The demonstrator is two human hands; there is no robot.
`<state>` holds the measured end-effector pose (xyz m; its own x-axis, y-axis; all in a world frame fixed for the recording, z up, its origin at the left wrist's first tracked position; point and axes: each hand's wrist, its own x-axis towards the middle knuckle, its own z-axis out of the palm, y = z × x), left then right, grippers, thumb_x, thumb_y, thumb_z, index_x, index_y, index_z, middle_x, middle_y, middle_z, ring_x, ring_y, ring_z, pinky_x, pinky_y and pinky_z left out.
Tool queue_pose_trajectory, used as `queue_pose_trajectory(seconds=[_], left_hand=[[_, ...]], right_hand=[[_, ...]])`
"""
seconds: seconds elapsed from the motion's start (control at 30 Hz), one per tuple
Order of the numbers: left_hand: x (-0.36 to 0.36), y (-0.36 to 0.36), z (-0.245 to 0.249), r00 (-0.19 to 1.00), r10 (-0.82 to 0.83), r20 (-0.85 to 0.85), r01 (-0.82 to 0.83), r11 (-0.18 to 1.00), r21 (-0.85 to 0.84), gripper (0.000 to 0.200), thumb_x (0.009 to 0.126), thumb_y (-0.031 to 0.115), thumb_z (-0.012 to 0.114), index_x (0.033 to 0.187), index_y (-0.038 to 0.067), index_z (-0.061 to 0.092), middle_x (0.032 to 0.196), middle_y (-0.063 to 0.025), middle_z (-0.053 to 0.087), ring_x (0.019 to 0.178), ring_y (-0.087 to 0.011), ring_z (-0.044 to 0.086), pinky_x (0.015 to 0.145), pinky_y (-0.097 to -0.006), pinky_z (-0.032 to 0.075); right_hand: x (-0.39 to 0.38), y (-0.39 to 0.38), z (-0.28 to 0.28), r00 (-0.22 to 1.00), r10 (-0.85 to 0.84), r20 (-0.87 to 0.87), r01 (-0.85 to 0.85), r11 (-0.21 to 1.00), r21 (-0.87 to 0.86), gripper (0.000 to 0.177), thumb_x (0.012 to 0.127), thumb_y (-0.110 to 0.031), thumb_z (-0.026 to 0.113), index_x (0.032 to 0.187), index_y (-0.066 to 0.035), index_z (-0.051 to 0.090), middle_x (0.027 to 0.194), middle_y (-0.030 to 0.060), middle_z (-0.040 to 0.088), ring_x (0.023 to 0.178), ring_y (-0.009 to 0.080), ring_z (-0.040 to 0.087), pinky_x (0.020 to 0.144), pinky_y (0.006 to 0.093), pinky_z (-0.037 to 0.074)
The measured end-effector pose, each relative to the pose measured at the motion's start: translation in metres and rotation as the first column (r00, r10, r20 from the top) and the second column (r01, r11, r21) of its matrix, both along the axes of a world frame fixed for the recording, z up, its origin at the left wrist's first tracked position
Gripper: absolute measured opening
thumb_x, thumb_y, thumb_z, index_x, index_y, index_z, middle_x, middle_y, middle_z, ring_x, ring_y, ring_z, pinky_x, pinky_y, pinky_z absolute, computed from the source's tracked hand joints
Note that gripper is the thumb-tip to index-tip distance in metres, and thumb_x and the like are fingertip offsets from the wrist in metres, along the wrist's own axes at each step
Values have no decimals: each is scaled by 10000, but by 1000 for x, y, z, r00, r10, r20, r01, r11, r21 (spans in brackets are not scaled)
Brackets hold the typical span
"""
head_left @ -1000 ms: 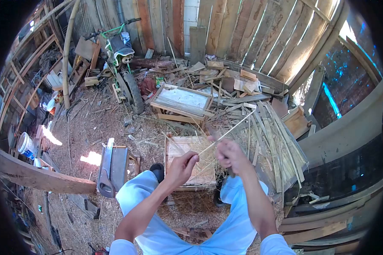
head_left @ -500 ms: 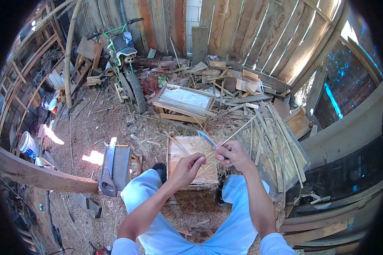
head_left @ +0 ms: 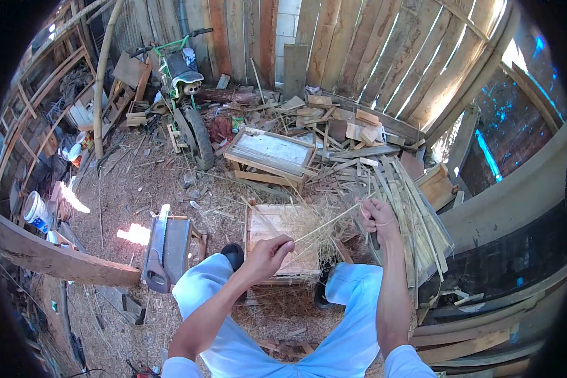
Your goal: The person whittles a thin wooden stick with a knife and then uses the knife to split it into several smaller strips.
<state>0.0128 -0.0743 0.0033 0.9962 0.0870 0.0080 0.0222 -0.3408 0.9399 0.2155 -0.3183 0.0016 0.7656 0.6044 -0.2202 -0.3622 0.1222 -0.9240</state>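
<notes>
A thin pale strip (head_left: pixel 327 223) runs slantwise between my two hands, above a low wooden crate (head_left: pixel 274 228). Its lower end is pinched in the fingers of my left hand (head_left: pixel 271 255). My right hand (head_left: pixel 379 219) is closed around the knife handle (head_left: pixel 375 239), at the strip's upper end; the blade is too blurred to make out. Fine shavings (head_left: pixel 334 242) hang and lie around the crate's right side. Just right of my right hand lies a bundle of long flat strips (head_left: pixel 406 214).
A handsaw (head_left: pixel 157 252) rests on a small stand (head_left: pixel 179 242) at left. Beyond the crate are a wooden frame box (head_left: pixel 271 151), scrap wood (head_left: pixel 340 123) and a small motorbike (head_left: pixel 192 120). A beam (head_left: pixel 63 255) juts in from the left.
My right hand has moved right and slightly up, away from my left hand, with the knife turned downward. More of the strip now shows between the hands.
</notes>
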Motion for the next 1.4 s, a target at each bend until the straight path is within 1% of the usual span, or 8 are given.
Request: queue_pose_trajectory(seconds=[0.23, 0.3, 0.4, 0.5, 0.7, 0.83, 1.07, 1.4], left_hand=[[12, 3, -2, 995, 65, 71, -79, 975, 207, 179, 928, 164, 539, 962, 7, 618, 688, -171, 609, 559, -260, 575, 555, -344, 444], [17, -5, -4, 956, 87, 279, -155, 960, 232, 125, 916, 125, 558, 949, 14, 605, 639, -144, 542, 493, -209, 486, 494, -328, 395], [22, -11, -11, 901, 122, 416, -215, 959, 185, 114, 910, 109, 559, 949, 15, 611, 629, -164, 539, 497, -248, 513, 491, -339, 402], [17, -7, -6, 941, 124, 314, -196, 958, 209, 120, 912, 113, 560, 955, 14, 613, 622, -164, 534, 487, -219, 494, 483, -332, 395], [12, -8, 3, 987, 59, 146, -85, 981, 174, 139, 922, 126, 551, 961, 7, 611, 639, -159, 524, 498, -176, 448, 490, -312, 385], [11, -7, -2, 973, 54, 225, -85, 988, 130, 146, 923, 133, 549, 959, 4, 607, 623, -146, 511, 505, -181, 447, 495, -317, 382], [-1, 5, 2, 990, -18, 136, -6, 985, 173, 173, 925, 166, 549, 963, 5, 600, 639, -164, 533, 520, -207, 479, 513, -323, 399], [1, 15, -3, 1000, -6, -4, 7, 984, 180, 212, 947, 192, 519, 939, -6, 594, 686, -84, 565, 597, -147, 475, 560, -296, 402]], right_hand=[[-32, 31, 14, 997, 48, -62, -40, 991, 128, 355, 946, -271, 549, 1174, 1, 555, 674, -35, 458, 447, 14, 323, 383, 171, 237], [-55, 51, 16, 966, 252, -63, -247, 966, 74, 352, 953, -253, 537, 1198, -2, 552, 669, -29, 477, 452, 14, 337, 393, 170, 250], [-78, 80, 1, 905, 424, -30, -421, 903, 84, 333, 963, -233, 520, 1201, -3, 558, 656, -23, 491, 461, 14, 355, 397, 171, 256], [-71, 77, 7, 931, 346, -113, -331, 934, 132, 322, 964, -229, 521, 1175, 8, 574, 639, -24, 489, 467, 14, 369, 402, 168, 256], [-55, 57, 15, 939, 335, -80, -335, 942, 16, 319, 956, -238, 538, 1115, 34, 583, 654, -30, 492, 463, 12, 369, 396, 165, 254], [-41, 44, 10, 973, 205, -107, -205, 979, 12, 359, 922, -291, 592, 1070, 36, 580, 638, -44, 458, 452, 7, 353, 379, 150, 250], [-5, -4, 10, 995, 16, -96, -15, 1000, 12, 339, 926, -268, 585, 1093, 26, 556, 644, -43, 449, 447, 3, 343, 366, 151, 250], [-11, 8, 7, 997, 31, -64, -32, 999, -14, 343, 934, -256, 575, 1137, 21, 560, 668, -30, 477, 462, 14, 354, 378, 161, 249]])
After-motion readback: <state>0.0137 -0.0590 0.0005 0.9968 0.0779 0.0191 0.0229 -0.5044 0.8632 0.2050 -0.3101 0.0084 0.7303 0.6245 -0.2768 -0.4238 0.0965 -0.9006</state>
